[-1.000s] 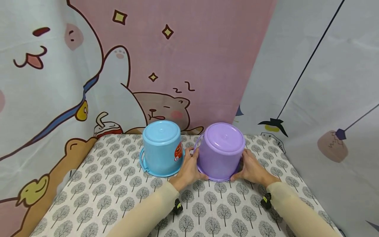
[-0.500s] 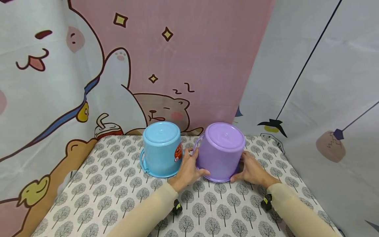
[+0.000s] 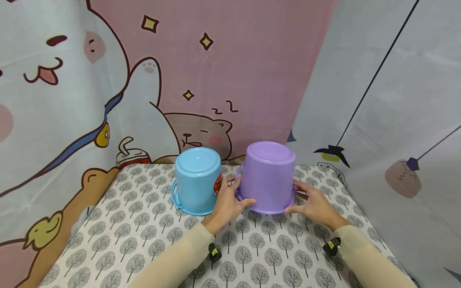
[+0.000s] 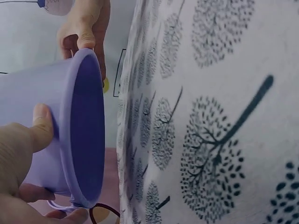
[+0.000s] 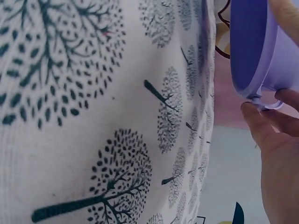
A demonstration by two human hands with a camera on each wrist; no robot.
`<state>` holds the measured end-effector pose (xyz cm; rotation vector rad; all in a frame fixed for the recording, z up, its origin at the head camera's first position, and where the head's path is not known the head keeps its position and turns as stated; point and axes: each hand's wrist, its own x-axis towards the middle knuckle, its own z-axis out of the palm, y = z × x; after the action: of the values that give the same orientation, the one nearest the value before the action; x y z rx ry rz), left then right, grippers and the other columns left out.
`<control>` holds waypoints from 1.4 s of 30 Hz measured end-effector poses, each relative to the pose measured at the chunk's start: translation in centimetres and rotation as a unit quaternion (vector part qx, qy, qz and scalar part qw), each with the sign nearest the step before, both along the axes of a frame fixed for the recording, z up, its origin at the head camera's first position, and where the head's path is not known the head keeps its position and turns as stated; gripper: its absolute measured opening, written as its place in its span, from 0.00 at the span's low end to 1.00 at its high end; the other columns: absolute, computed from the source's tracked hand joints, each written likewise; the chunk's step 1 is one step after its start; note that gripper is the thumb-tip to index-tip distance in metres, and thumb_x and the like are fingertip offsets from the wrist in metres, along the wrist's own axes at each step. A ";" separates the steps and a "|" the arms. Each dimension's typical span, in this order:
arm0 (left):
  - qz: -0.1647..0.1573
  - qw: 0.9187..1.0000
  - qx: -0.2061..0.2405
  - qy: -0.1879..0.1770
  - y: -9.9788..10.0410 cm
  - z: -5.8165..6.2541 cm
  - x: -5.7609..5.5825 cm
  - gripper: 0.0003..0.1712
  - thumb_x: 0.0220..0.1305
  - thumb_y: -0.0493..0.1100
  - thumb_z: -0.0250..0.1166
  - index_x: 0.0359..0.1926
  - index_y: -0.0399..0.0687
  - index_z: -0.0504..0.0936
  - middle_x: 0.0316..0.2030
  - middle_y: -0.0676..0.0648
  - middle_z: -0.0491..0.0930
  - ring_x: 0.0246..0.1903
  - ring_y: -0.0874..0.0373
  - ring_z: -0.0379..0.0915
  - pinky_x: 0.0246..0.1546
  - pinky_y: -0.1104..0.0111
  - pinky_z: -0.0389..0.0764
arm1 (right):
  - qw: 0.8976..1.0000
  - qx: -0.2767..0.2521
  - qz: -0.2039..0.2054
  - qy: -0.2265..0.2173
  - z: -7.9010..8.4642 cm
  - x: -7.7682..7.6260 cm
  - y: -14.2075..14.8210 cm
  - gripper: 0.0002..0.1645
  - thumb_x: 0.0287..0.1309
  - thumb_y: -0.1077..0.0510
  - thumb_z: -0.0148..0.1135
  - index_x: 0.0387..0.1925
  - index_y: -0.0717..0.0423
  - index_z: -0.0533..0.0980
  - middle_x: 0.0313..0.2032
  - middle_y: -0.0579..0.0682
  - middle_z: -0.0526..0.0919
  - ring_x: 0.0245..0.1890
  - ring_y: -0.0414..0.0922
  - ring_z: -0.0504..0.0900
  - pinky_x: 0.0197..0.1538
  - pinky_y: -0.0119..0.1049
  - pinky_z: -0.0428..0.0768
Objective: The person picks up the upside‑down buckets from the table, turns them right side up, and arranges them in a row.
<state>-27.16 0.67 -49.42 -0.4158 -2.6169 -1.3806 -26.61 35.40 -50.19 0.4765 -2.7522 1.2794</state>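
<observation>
One upside-down purple plastic bucket (image 3: 268, 180), raised higher and straighter than the tilted pose half a second earlier. Gripped between left hand (image 3: 226, 206) and right hand (image 3: 318, 204), fingers curled round opposite sides, left thumb (image 4: 43, 128) on the near wall above the rim, right thumb at the rim. Just behind the left fingers, a thin purple handle (image 3: 239, 171). Beyond those fingertips, unmoved, an upside-down light-blue plastic bucket (image 3: 196, 188) with a red label (image 3: 217, 185), both visible only from the head. Only from the wrists: the hollow mouth (image 4: 86, 126), clear of the white tree-print cloth (image 4: 261, 60) below; from the right wrist, a handle joint (image 5: 255, 98) against a right fingertip.
</observation>
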 end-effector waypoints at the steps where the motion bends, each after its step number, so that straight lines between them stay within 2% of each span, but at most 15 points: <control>1: 0.000 1.000 0.006 -0.004 0.0 0.2 0.1 0.66 0.60 0.60 0.91 0.90 0.42 0.67 0.88 0.35 0.64 0.75 0.39 0.81 0.75 0.52 0.91 | 1.000 -0.005 -0.005 -0.005 0.2 0.2 0.0 0.75 0.49 0.43 0.96 0.91 0.57 0.65 0.83 0.68 0.75 0.78 0.73 0.82 0.76 0.63 0.86; 5: 0.006 1.000 0.014 -0.004 -0.1 1.0 0.6 0.66 0.60 0.63 0.90 0.89 0.44 0.69 0.88 0.36 0.67 0.76 0.38 0.80 0.76 0.47 0.90 | 0.999 -0.026 -0.021 -0.014 0.7 0.9 0.2 0.72 0.52 0.41 0.95 0.90 0.56 0.66 0.84 0.68 0.75 0.79 0.74 0.81 0.75 0.59 0.86; 8: 0.005 1.000 0.022 -0.003 -0.2 1.6 0.9 0.64 0.61 0.67 0.89 0.89 0.45 0.71 0.86 0.35 0.70 0.79 0.36 0.76 0.80 0.42 0.86 | 0.999 -0.028 -0.033 0.002 1.1 1.2 0.3 0.66 0.56 0.42 0.93 0.88 0.56 0.70 0.84 0.65 0.76 0.78 0.70 0.83 0.74 0.45 0.89; 11: -0.001 0.999 0.038 -0.017 -0.5 2.2 1.2 0.63 0.62 0.69 0.88 0.88 0.46 0.73 0.85 0.34 0.72 0.79 0.35 0.76 0.79 0.39 0.86 | 0.998 -0.038 -0.042 0.023 1.6 1.4 0.3 0.56 0.60 0.46 0.91 0.84 0.56 0.75 0.83 0.61 0.78 0.77 0.67 0.85 0.71 0.26 0.87; 13: -0.003 0.999 0.045 -0.029 -0.7 2.3 1.3 0.63 0.63 0.71 0.86 0.88 0.48 0.73 0.85 0.35 0.72 0.79 0.36 0.76 0.78 0.39 0.86 | 0.997 -0.058 -0.049 0.032 2.0 1.4 0.1 0.50 0.63 0.50 0.90 0.81 0.57 0.78 0.83 0.61 0.78 0.75 0.64 0.86 0.69 0.20 0.85; 14: -0.007 0.998 0.051 -0.036 -0.8 2.4 1.4 0.63 0.63 0.72 0.86 0.89 0.48 0.72 0.85 0.35 0.72 0.78 0.36 0.77 0.77 0.39 0.87 | 0.996 -0.067 -0.051 0.034 2.2 1.5 0.0 0.47 0.64 0.51 0.90 0.80 0.57 0.79 0.84 0.61 0.78 0.74 0.59 0.88 0.68 0.19 0.85; 15: -0.009 0.998 0.057 -0.040 -0.9 2.4 1.5 0.62 0.64 0.72 0.85 0.89 0.49 0.72 0.84 0.36 0.73 0.77 0.36 0.79 0.76 0.39 0.88 | 0.995 -0.075 -0.054 0.034 2.4 1.6 -0.1 0.45 0.65 0.51 0.89 0.78 0.57 0.80 0.84 0.61 0.78 0.74 0.59 0.87 0.68 0.19 0.85; 17: -0.013 0.997 0.064 -0.046 -1.2 2.5 1.8 0.62 0.65 0.73 0.83 0.89 0.49 0.72 0.85 0.36 0.73 0.78 0.35 0.79 0.76 0.39 0.88 | 0.994 -0.086 -0.056 0.042 2.7 1.7 -0.3 0.41 0.67 0.53 0.88 0.76 0.58 0.82 0.84 0.61 0.77 0.72 0.49 0.89 0.68 0.20 0.86; 22: -0.014 0.996 0.073 -0.047 -1.9 2.6 2.1 0.59 0.69 0.73 0.81 0.88 0.48 0.72 0.87 0.37 0.73 0.83 0.34 0.75 0.79 0.37 0.85 | 0.992 -0.092 -0.061 0.062 3.0 1.8 -0.7 0.32 0.71 0.56 0.85 0.71 0.58 0.85 0.84 0.61 0.78 0.66 0.28 0.87 0.67 0.18 0.85; 25: -0.015 0.996 0.078 -0.045 -2.2 2.8 2.2 0.55 0.72 0.72 0.79 0.87 0.49 0.75 0.85 0.35 0.75 0.81 0.34 0.78 0.78 0.38 0.86 | 0.990 -0.102 -0.060 0.077 2.9 1.8 -0.8 0.26 0.73 0.58 0.82 0.68 0.59 0.87 0.82 0.63 0.80 0.62 0.22 0.87 0.65 0.18 0.86; 29: -0.022 0.995 0.091 -0.042 -2.5 3.4 2.3 0.51 0.75 0.71 0.78 0.84 0.47 0.78 0.80 0.33 0.81 0.74 0.34 0.85 0.73 0.41 0.91 | 0.985 -0.115 -0.058 0.111 2.8 1.8 -0.8 0.18 0.76 0.63 0.79 0.62 0.63 0.89 0.76 0.68 0.84 0.59 0.21 0.90 0.62 0.19 0.89; 34: -0.036 0.994 0.103 -0.013 -2.8 3.8 2.4 0.41 0.76 0.65 0.79 0.77 0.45 0.84 0.78 0.36 0.83 0.75 0.35 0.85 0.75 0.43 0.89 | 0.979 -0.133 -0.065 0.142 2.7 1.8 -1.1 0.16 0.74 0.68 0.78 0.60 0.64 0.89 0.66 0.70 0.91 0.53 0.25 0.94 0.58 0.24 0.93; 39: -0.053 0.992 0.095 0.059 -3.0 3.7 2.1 0.30 0.77 0.47 0.81 0.72 0.41 0.86 0.72 0.36 0.89 0.70 0.37 0.90 0.70 0.53 0.93 | 0.976 -0.131 -0.075 0.156 2.8 2.0 -1.4 0.21 0.71 0.69 0.80 0.63 0.62 0.88 0.57 0.69 0.94 0.49 0.26 0.94 0.55 0.24 0.94; 42: -0.056 0.990 0.076 0.108 -3.2 3.5 2.0 0.31 0.73 0.38 0.82 0.73 0.38 0.86 0.69 0.35 0.90 0.67 0.36 0.91 0.67 0.56 0.94 | 0.975 -0.131 -0.075 0.165 2.8 2.2 -1.5 0.24 0.69 0.71 0.80 0.64 0.63 0.88 0.56 0.69 0.94 0.49 0.25 0.94 0.55 0.23 0.94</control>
<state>-25.17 -2.52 -45.87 -0.6600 -2.3287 -1.4662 -24.44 33.87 -47.34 0.4076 -2.2647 1.3587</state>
